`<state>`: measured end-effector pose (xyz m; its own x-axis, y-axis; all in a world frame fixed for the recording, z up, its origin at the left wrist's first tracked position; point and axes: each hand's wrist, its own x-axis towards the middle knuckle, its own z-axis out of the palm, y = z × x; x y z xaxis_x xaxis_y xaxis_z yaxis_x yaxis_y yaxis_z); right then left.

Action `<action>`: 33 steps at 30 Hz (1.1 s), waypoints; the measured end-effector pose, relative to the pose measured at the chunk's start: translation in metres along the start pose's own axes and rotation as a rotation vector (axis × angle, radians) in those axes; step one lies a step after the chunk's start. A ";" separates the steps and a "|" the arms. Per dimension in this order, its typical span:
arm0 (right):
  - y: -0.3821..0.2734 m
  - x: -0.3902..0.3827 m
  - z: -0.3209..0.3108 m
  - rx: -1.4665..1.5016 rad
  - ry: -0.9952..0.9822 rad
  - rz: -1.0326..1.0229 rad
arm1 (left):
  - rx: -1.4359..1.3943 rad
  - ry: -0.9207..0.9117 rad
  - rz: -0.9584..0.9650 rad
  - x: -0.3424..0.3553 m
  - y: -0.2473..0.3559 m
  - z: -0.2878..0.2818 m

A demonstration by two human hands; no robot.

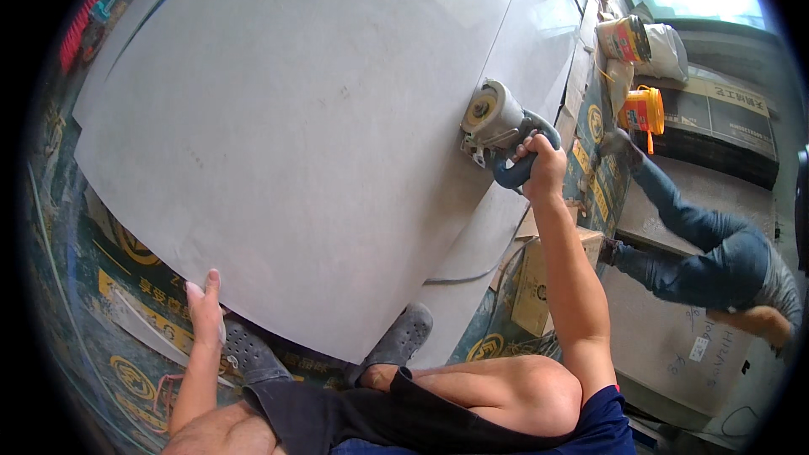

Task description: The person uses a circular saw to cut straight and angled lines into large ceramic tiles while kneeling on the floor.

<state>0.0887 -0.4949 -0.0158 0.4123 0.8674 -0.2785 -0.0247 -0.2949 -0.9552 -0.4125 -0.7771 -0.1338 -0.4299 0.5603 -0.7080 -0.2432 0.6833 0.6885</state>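
A large pale grey stone slab [320, 118] lies in front of me, a thin seam running along its right part. My right hand [543, 167] is closed round the dark handle of a handheld circular saw [493, 109]. The saw rests on the slab close to the seam, its round blade side showing. My left hand [206, 312] is beside the slab's near left edge, finger and thumb apart. Whether it touches the edge I cannot tell, and part of the hand is hidden.
My grey clogs [404, 333] are by the near edge. A dark cable [463, 280] crosses the slab at the lower right. Beyond the right edge stand a cardboard box [535, 286], a yellow bucket [642, 109] and another bucket [624, 39]. At far right a co-worker [716, 257] bends over large panels.
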 end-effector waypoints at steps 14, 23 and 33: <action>0.003 -0.007 -0.007 -0.003 -0.016 0.003 | -0.049 -0.047 -0.005 -0.005 0.008 0.004; 0.006 -0.010 -0.010 0.025 -0.026 0.010 | -0.071 -0.079 0.011 0.002 0.000 -0.003; 0.005 -0.014 -0.008 0.008 -0.021 0.001 | -0.042 -0.052 0.004 -0.002 0.006 0.002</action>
<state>0.0897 -0.5116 -0.0160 0.3934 0.8754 -0.2810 -0.0322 -0.2923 -0.9558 -0.4117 -0.7728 -0.1285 -0.3855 0.5872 -0.7118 -0.2786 0.6613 0.6965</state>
